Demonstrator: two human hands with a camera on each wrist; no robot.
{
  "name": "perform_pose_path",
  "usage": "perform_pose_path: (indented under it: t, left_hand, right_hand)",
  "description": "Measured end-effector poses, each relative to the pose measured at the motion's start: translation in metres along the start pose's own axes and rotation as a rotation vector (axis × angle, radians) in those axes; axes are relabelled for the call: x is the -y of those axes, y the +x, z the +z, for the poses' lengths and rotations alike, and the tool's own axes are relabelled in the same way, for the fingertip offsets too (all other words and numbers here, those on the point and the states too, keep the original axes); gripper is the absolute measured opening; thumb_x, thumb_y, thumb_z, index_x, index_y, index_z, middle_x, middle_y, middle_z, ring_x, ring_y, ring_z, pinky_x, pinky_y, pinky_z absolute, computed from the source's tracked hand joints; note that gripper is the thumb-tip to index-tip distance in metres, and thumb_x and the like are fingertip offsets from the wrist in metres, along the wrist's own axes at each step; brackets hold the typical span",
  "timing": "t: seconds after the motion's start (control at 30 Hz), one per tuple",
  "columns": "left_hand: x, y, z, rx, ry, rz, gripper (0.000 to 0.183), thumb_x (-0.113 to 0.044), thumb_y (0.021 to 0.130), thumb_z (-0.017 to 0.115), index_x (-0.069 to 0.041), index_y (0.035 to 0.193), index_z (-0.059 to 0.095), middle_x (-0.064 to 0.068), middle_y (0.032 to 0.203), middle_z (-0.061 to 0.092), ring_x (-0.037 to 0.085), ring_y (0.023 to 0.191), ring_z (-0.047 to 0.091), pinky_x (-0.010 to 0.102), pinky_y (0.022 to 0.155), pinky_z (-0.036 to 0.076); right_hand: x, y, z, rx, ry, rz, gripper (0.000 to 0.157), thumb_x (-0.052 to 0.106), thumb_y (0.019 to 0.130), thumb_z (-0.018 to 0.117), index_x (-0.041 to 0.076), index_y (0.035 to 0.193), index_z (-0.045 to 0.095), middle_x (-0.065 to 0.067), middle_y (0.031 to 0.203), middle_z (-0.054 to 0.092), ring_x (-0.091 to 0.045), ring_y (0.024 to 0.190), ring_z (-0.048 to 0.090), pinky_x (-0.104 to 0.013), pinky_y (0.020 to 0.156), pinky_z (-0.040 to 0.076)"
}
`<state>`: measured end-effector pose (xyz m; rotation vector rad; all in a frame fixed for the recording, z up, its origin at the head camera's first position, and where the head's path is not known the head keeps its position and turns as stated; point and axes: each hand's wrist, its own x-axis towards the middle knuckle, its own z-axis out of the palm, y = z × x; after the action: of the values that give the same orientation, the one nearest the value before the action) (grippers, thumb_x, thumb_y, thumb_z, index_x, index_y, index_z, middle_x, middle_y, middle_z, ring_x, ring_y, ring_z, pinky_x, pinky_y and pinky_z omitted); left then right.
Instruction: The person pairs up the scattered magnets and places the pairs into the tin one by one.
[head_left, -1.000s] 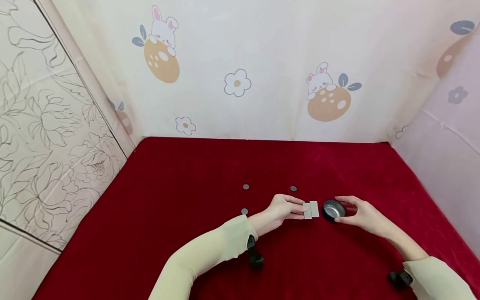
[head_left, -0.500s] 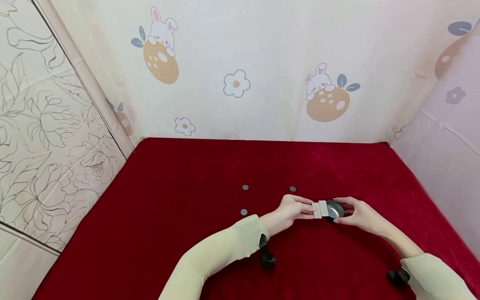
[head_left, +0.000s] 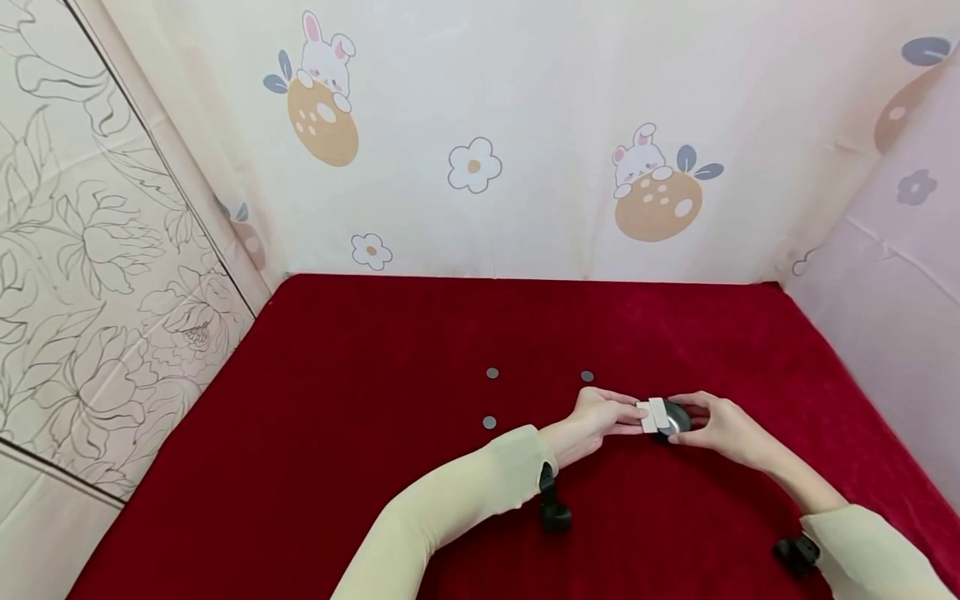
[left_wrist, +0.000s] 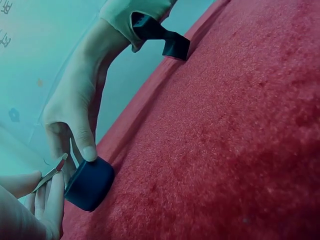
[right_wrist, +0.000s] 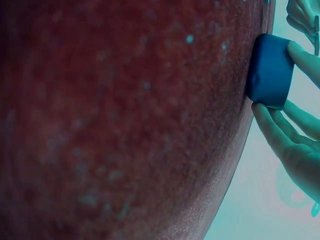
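Between its thumb and fingers, my left hand point(head_left: 596, 418) pinches a small pale flat piece point(head_left: 653, 415) with a stepped seam across it. The piece's far end overhangs the near rim of a small round dish point(head_left: 679, 419), black outside and silvery inside. My right hand point(head_left: 726, 429) grips the dish's side, thumb and fingers spread around the wall. In the left wrist view the pale piece point(left_wrist: 50, 173) appears thin and tilted at the mouth of the dark dish point(left_wrist: 91, 185). The dish point(right_wrist: 270, 72) stands on the cloth in the right wrist view. Its inside is partly hidden.
Several flat grey discs, like coins, lie on the red cloth point(head_left: 375, 375): one disc point(head_left: 492, 373) at the back left, one disc point(head_left: 587, 377) behind my left hand, one disc point(head_left: 489, 422) nearer. Printed curtains point(head_left: 555, 167) enclose the table's back and sides.
My left hand has moved right with the pale piece, from beside the dish to over its rim. My right hand and the dish have hardly moved.
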<state>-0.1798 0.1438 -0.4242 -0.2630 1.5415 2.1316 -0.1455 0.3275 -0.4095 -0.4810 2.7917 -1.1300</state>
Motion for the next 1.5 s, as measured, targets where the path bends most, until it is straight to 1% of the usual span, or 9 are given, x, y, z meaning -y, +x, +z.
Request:
perform_pose_path:
  t: [0.1, 0.2, 0.3, 0.53, 0.7, 1.03, 1.17, 1.37, 1.5]
  left_hand:
    - [0.001, 0.002, 0.003, -0.016, 0.002, 0.004, 0.018, 0.012, 0.07, 0.066, 0.01, 0.088, 0.065, 0.017, 0.076, 0.065, 0.031, 0.072, 0.064, 0.042, 0.063, 0.05]
    - [0.002, 0.002, 0.007, -0.031, 0.008, 0.002, 0.017, 0.011, 0.07, 0.066, 0.01, 0.087, 0.065, 0.017, 0.076, 0.065, 0.03, 0.071, 0.064, 0.042, 0.063, 0.05]
    - [0.003, 0.002, 0.01, -0.043, 0.011, 0.004, 0.014, 0.011, 0.07, 0.066, 0.009, 0.084, 0.066, 0.017, 0.075, 0.065, 0.029, 0.07, 0.065, 0.042, 0.063, 0.05]
    - [0.006, 0.005, 0.013, -0.062, 0.03, 0.022, 0.01, 0.014, 0.07, 0.064, 0.008, 0.077, 0.066, 0.019, 0.073, 0.065, 0.03, 0.071, 0.065, 0.041, 0.061, 0.051]
    - [0.005, 0.008, 0.014, -0.08, 0.065, 0.022, 0.009, 0.015, 0.07, 0.064, 0.008, 0.076, 0.066, 0.018, 0.071, 0.065, 0.031, 0.069, 0.065, 0.038, 0.059, 0.052]
    - [0.003, 0.01, 0.019, -0.09, 0.118, 0.022, 0.007, 0.012, 0.068, 0.067, 0.008, 0.073, 0.066, 0.016, 0.066, 0.064, 0.031, 0.065, 0.064, 0.036, 0.057, 0.052]
    - [0.003, 0.011, 0.022, -0.098, 0.123, 0.035, 0.007, 0.013, 0.067, 0.067, 0.008, 0.071, 0.066, 0.016, 0.064, 0.064, 0.032, 0.064, 0.064, 0.036, 0.055, 0.052]
    - [0.007, 0.012, 0.023, -0.135, 0.119, 0.062, 0.007, 0.014, 0.066, 0.068, 0.008, 0.069, 0.066, 0.017, 0.063, 0.063, 0.033, 0.063, 0.064, 0.036, 0.053, 0.052]
    - [0.01, 0.013, 0.02, -0.136, 0.096, 0.065, 0.007, 0.014, 0.067, 0.067, 0.008, 0.072, 0.067, 0.016, 0.066, 0.064, 0.032, 0.064, 0.064, 0.036, 0.054, 0.052]
  right_hand:
    - [0.0, 0.001, 0.001, -0.011, 0.001, -0.004, 0.056, 0.014, 0.069, 0.075, -0.013, 0.112, 0.049, -0.021, 0.102, 0.055, -0.022, 0.084, 0.059, -0.021, 0.066, 0.049]
    - [-0.001, 0.001, 0.002, -0.019, -0.009, -0.01, 0.055, 0.014, 0.069, 0.075, -0.011, 0.111, 0.05, -0.02, 0.102, 0.056, -0.015, 0.083, 0.059, -0.021, 0.066, 0.049]
    - [0.0, 0.002, 0.003, -0.016, -0.014, -0.007, 0.056, 0.015, 0.069, 0.076, -0.011, 0.111, 0.051, -0.02, 0.103, 0.056, -0.011, 0.083, 0.059, -0.022, 0.066, 0.049]
    - [0.002, 0.003, 0.004, -0.007, -0.011, 0.026, 0.058, 0.016, 0.068, 0.076, -0.012, 0.111, 0.05, -0.024, 0.106, 0.055, -0.031, 0.089, 0.059, -0.028, 0.068, 0.05]
    - [0.004, 0.003, 0.005, -0.007, -0.02, 0.04, 0.06, 0.017, 0.068, 0.076, -0.013, 0.112, 0.049, -0.026, 0.107, 0.053, -0.034, 0.091, 0.058, -0.03, 0.069, 0.05]
    - [0.001, 0.0, 0.003, -0.008, -0.025, 0.026, 0.058, 0.019, 0.068, 0.076, -0.012, 0.111, 0.05, -0.023, 0.105, 0.055, -0.031, 0.089, 0.059, -0.025, 0.068, 0.05]
    - [0.0, 0.0, 0.0, -0.013, -0.037, 0.03, 0.057, 0.019, 0.069, 0.076, -0.01, 0.11, 0.051, -0.021, 0.105, 0.056, -0.027, 0.087, 0.06, -0.022, 0.067, 0.049]
    - [-0.001, -0.001, 0.0, -0.018, -0.043, 0.016, 0.055, 0.019, 0.07, 0.075, -0.009, 0.111, 0.051, -0.021, 0.106, 0.055, -0.02, 0.087, 0.06, -0.021, 0.067, 0.049]
    - [-0.001, -0.001, 0.001, -0.019, -0.042, 0.023, 0.057, 0.02, 0.07, 0.075, -0.009, 0.112, 0.05, -0.021, 0.107, 0.054, -0.024, 0.089, 0.059, -0.023, 0.068, 0.049]
